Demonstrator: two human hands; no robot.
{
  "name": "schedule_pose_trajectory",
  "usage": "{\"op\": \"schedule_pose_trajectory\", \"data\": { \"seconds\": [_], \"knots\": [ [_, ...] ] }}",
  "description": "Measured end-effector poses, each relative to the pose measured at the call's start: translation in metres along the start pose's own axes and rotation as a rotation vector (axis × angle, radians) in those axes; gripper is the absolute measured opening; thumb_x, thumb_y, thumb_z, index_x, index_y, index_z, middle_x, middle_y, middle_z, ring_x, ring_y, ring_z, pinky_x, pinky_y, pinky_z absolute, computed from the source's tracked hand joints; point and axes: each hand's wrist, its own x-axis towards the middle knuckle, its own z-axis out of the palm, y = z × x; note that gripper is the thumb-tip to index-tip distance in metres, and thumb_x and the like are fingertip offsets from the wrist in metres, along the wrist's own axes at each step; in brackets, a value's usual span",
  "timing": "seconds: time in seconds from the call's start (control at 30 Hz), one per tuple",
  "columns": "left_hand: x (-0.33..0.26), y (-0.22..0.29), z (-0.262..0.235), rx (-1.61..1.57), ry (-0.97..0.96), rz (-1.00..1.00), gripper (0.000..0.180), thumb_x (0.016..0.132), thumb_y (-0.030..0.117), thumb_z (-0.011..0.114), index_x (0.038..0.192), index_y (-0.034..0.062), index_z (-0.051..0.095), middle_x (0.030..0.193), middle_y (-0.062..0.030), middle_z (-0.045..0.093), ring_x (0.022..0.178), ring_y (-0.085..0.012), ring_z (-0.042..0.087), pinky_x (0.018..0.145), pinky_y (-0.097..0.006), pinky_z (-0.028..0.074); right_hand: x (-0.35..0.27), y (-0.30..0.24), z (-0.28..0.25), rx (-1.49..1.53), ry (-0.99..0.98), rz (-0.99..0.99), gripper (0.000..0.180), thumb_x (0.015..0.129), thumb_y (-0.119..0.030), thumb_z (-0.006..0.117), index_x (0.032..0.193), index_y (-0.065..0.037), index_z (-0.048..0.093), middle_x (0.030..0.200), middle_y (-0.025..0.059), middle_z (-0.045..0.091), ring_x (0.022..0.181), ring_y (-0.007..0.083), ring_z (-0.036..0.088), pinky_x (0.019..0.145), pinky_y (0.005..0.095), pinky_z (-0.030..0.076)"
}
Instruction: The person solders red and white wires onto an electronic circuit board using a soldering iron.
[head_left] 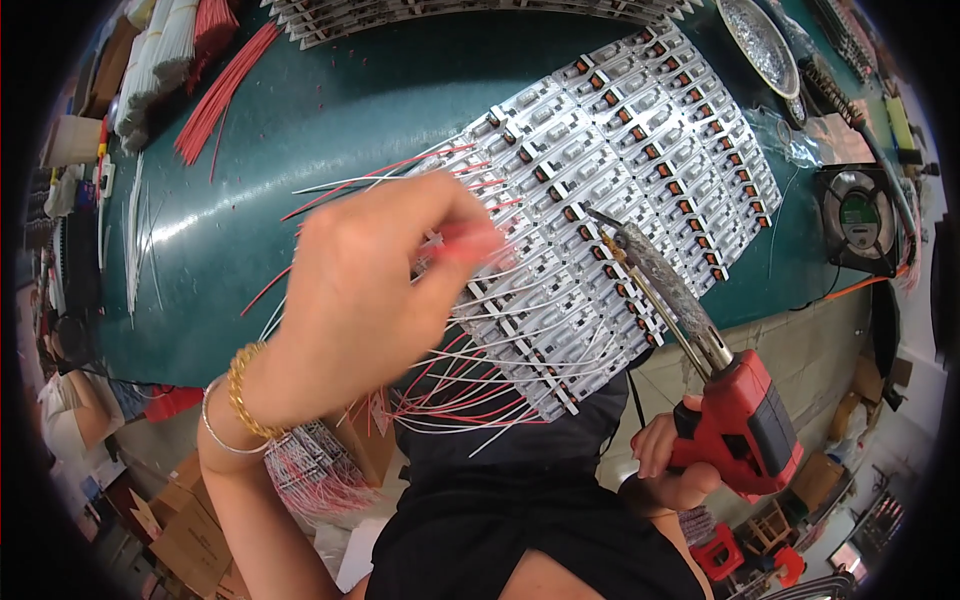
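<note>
My left hand (365, 275) is over the left part of a panel of small circuit boards (600, 140). Its thumb and fingers are pinched together and blurred at the tips, so what they hold cannot be made out. Red and white wires (515, 335) stick out from that side of the panel, and several hang past its near edge. My right hand (668, 455) grips a red and black soldering gun (745, 425) by the handle. The gun's tip (592, 210) points up and left, over the middle of the panel.
The panel lies on a green table (250, 130), reaching over its near edge. Bundles of white wires (160, 60) and red wires (235, 75) lie at the far left. A metal dish (760, 45) and a square fan (857, 218) stand at the right. More boards (450, 15) are stacked behind.
</note>
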Motion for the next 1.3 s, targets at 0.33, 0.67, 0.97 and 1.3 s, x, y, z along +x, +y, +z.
{"op": "schedule_pose_trajectory", "data": {
  "seconds": [0.33,0.67,0.97,1.3],
  "knots": [
    [0.015,-0.011,0.023,0.114,-0.013,-0.007,0.013,0.075,0.007,0.072,0.075,-0.0016,0.062,0.072,-0.0090,0.059,0.060,-0.0213,0.058,0.056,-0.031,0.045,-0.009,0.005,-0.009,-0.134,-0.072,0.056,0.095,0.074,-0.072,0.062,0.124,0.007,0.045,0.047,-0.0022,0.044,0.038,0.0110,0.045,0.045,0.0260,0.041],
    [0.014,-0.013,0.028,0.168,0.048,0.059,0.012,0.074,0.006,0.072,0.074,-0.0002,0.061,0.072,-0.0088,0.059,0.058,-0.0212,0.060,0.054,-0.030,0.047,-0.013,0.008,-0.006,-0.282,-0.025,0.006,0.078,0.075,-0.065,0.066,0.109,0.003,0.049,0.048,-0.0004,0.046,0.039,0.0128,0.047,0.045,0.0264,0.040],
    [0.013,-0.014,0.028,0.193,0.046,0.061,0.012,0.075,0.007,0.072,0.075,0.0000,0.062,0.073,-0.0083,0.060,0.059,-0.0211,0.061,0.054,-0.030,0.047,-0.003,-0.009,0.011,-0.132,-0.019,0.078,0.087,0.078,-0.066,0.063,0.126,0.005,0.046,0.047,-0.0025,0.043,0.038,0.0112,0.044,0.043,0.0257,0.039],
    [0.010,-0.007,0.009,-0.101,-0.007,-0.080,0.013,0.084,0.006,0.063,0.087,-0.0011,0.053,0.079,-0.0149,0.056,0.066,-0.0340,0.056,0.059,-0.040,0.044,-0.003,-0.005,0.004,-0.041,-0.047,-0.003,0.089,0.079,-0.066,0.061,0.127,0.007,0.042,0.047,-0.0030,0.043,0.038,0.0106,0.044,0.044,0.0251,0.039]
  ]
}}
